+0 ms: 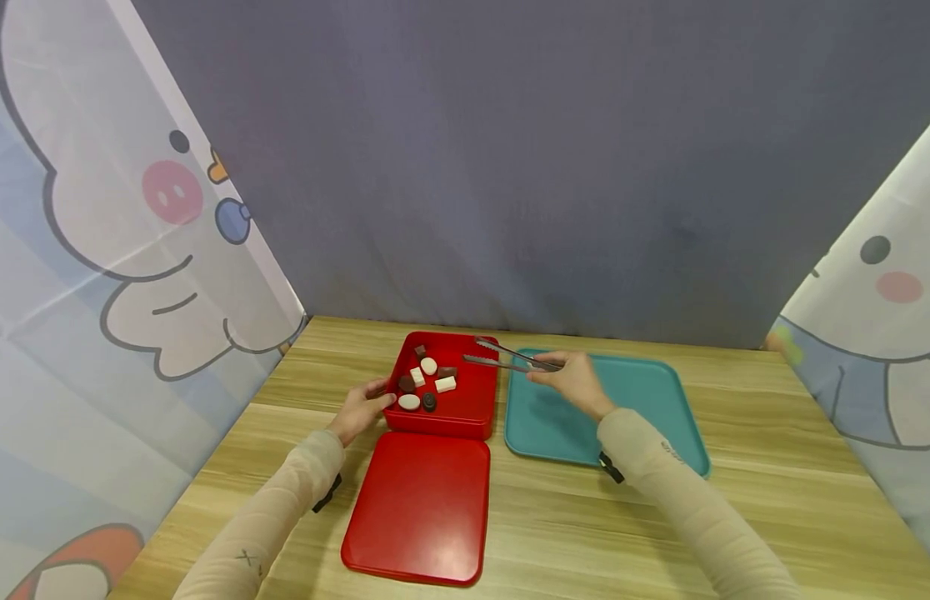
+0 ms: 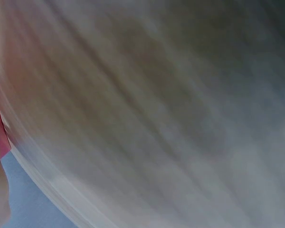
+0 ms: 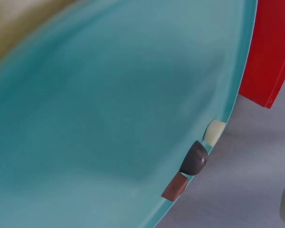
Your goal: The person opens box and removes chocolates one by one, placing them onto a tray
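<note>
Grips metal tongs (image 1: 501,363) in the right hand (image 1: 573,382), fingers curled. Points the parted tips left of that hand, over the red box (image 1: 438,425). Holds the box's left wall with the left hand (image 1: 362,410). Shows chocolates (image 1: 446,384) inside, just right of the left hand; shows three more pieces (image 3: 194,159) along the teal tray (image 1: 637,400), beyond the right hand. Has a red lid (image 1: 423,508) on the worktop (image 1: 765,417), nearer than the left hand.

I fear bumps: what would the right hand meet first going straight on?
Tongs in the right hand point left over the red box; likely the far white oval or dark piece comes first, though height is unclear.
</note>
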{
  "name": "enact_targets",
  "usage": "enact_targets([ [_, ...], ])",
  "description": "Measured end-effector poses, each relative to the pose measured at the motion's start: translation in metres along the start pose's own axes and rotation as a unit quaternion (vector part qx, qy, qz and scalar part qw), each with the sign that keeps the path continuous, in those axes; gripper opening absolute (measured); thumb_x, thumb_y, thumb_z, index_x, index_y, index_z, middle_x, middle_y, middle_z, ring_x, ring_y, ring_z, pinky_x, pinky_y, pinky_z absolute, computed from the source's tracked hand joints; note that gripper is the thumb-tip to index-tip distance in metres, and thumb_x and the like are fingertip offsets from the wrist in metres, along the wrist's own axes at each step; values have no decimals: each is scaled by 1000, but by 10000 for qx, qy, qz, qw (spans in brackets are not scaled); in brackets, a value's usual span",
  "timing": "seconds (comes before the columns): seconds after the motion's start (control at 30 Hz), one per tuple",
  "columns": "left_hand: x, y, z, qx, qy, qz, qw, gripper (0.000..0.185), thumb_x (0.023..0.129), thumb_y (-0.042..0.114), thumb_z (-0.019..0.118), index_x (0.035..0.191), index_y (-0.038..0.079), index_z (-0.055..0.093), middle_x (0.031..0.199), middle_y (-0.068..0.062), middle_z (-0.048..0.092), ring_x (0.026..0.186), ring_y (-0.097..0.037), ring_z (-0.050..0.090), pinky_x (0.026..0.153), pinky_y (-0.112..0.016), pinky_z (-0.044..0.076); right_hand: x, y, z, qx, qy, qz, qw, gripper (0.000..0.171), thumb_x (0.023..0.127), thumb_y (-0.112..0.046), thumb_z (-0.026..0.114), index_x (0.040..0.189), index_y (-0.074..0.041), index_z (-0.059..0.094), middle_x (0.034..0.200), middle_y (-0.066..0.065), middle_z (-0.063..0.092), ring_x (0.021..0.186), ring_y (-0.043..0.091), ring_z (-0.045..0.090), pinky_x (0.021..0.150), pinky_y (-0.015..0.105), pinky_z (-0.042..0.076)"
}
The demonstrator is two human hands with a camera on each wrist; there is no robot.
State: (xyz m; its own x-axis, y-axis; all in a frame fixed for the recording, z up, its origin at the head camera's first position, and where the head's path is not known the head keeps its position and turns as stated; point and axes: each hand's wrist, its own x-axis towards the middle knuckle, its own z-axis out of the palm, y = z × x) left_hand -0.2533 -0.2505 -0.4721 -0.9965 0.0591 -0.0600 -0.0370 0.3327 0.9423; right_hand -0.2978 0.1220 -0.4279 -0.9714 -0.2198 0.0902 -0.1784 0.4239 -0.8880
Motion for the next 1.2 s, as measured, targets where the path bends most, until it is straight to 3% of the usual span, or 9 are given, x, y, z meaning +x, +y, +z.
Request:
enact_targets([
  [0.43,1,-3,0,6,25,73,10000,48,92,12,51,137,-4,39,134,-24,46,119,-34,47,92,-34,47,5,-7,11,62,-282,89,9995,37,78,-20,74,112,-9,67,113,11,64,98,23,63,81,38,53],
  [0.87,3,-3,0,18,1,54,10000,50,93,13,51,138,-4,37,136,-25,43,122,-35,45,96,-37,44,11,-6,32,-88,-351,69,9993,36,79,-19,72,112,-7,66,104,10,68,85,17,66,77,38,54],
  [1.13,-12,22,2,-85,-71,-86,9999,49,92,6,50,136,-9,36,135,-29,41,123,-39,43,98,-43,42,16,-4,44,-204,-197,199,9994,37,75,-20,76,109,-9,68,101,8,69,84,16,65,71,29,54],
  [1.2,-10,17,2,-118,-61,-71,9999,49,92,8,51,136,-8,36,136,-28,41,123,-38,43,99,-43,41,17,-4,46,-176,-169,201,9995,36,74,-19,76,108,-8,69,100,8,69,84,16,65,71,29,54],
])
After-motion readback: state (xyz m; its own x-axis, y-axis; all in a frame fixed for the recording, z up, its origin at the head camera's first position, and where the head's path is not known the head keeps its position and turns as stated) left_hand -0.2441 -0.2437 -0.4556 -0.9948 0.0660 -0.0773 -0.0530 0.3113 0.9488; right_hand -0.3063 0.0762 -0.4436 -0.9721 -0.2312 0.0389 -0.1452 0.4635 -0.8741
